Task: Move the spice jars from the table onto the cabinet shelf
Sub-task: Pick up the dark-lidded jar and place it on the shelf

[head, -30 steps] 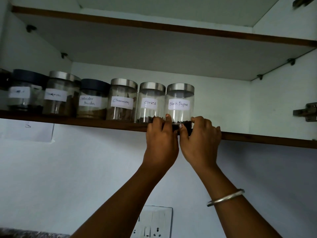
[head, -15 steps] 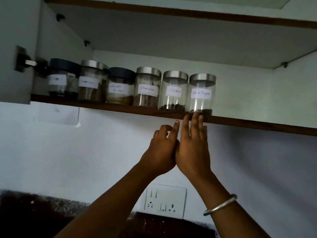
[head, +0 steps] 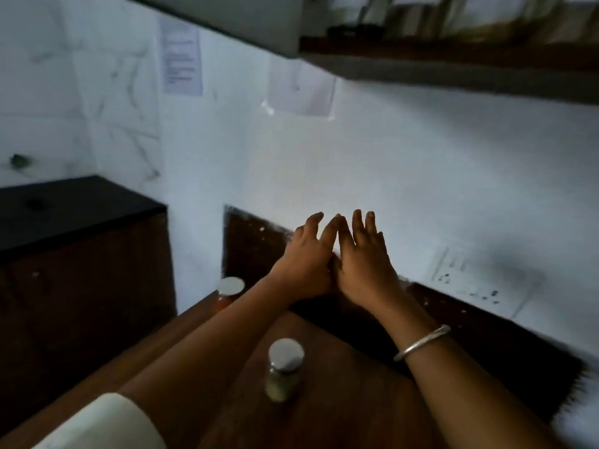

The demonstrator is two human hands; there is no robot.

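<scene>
White-painted wall fills the background, and a dark wooden cabinet shelf crosses the upper right corner, carrying a blurred row of jars whose labels cannot be read. Below lies a brown wooden table, where two spice jars are not yet moved. A clear glass jar with a round steel lid and pale greenish powder stands upright between the two forearms. A second steel-lidded jar with orange-red contents sits near the table's far left corner, partly hidden by the left forearm. The left hand and the right hand hang side by side in the air before the wall, touching at the thumbs, fingers straight and spread, holding nothing. A thin silver bangle rings the right wrist. Empty as they are, the hands seem free to fetch a jar. The greenish one looks the easier pick, standing apart with room around it for fingers.
</scene>
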